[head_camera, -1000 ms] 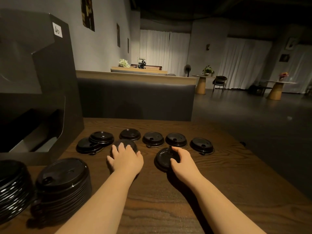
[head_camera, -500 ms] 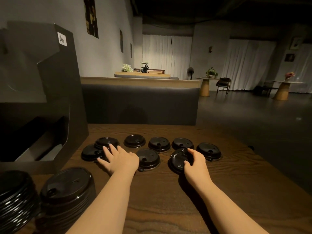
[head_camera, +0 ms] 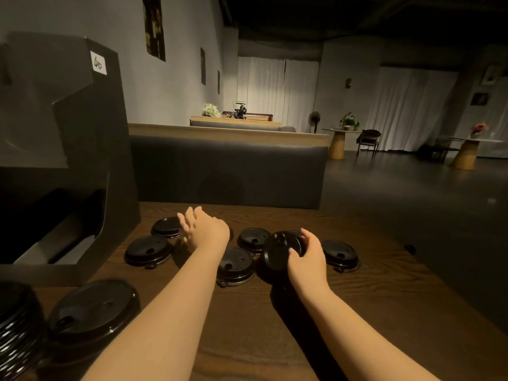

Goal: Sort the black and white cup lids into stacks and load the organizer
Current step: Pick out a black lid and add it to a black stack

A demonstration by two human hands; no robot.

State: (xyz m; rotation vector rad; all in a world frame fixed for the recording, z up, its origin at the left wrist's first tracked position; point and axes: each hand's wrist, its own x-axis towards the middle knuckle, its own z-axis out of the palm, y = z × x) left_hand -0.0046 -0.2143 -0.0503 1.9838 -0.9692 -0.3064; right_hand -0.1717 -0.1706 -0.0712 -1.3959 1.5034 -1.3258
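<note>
Your right hand [head_camera: 308, 258] grips a tilted black lid [head_camera: 277, 253] — your left hand [head_camera: 204, 229] hovers open-fingered, holding nothing.

Around them loose lids [head_camera: 233, 264] lie on the wooden table [head_camera: 384, 312]; two lid stacks [head_camera: 90, 312] sit near-left — the organizer [head_camera: 68, 160] stands behind.

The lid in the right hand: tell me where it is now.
In the head view, the lid is tilted up off the table, right of centre, gripped by the right hand, between two flat lids.
</note>
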